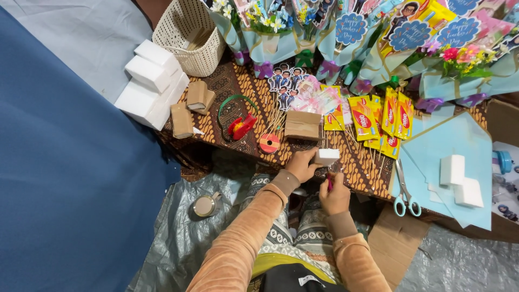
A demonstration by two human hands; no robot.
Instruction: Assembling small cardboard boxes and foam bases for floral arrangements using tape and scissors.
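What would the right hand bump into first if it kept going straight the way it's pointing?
Probably the white foam block held by the left hand. The right hand points up and slightly left with a small pink-red tool, just below the block; depth is hard to judge.
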